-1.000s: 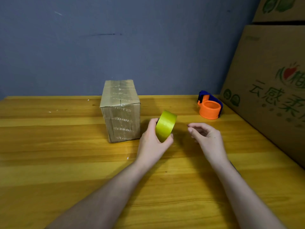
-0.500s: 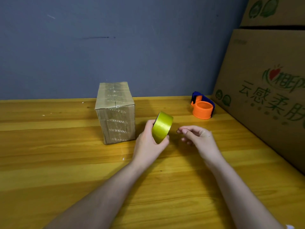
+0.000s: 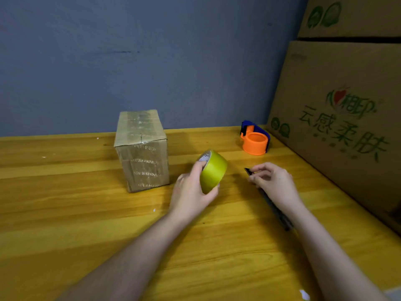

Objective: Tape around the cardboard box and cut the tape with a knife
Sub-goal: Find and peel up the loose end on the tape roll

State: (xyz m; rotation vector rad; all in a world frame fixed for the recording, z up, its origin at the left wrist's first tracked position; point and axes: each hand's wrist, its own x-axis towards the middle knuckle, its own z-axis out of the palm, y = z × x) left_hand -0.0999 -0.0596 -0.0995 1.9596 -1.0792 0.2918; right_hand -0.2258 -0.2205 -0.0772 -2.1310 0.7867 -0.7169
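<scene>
The left hand (image 3: 191, 187) is closed round the yellow-green tape roll (image 3: 213, 171), thumb under its lower rim and a fingertip hooked over the core at the top, holding it tilted just clear of the wooden table (image 3: 65, 213). Just right of that grip, the right hand (image 3: 274, 181) hovers half-curled, fingers pinched on the tip of a dark knife (image 3: 269, 200) whose body runs back under the wrist; whether it is lifted or lying on the wood I cannot tell. The cardboard box (image 3: 142, 148) stands upright just left of the roll, apart from both hands. This looks like the start: the tape's free end must next be found, peeled up and stuck to the box. Both forearms reach forward, converging. Beyond the right hand sits an orange tape dispenser (image 3: 255, 142)
</scene>
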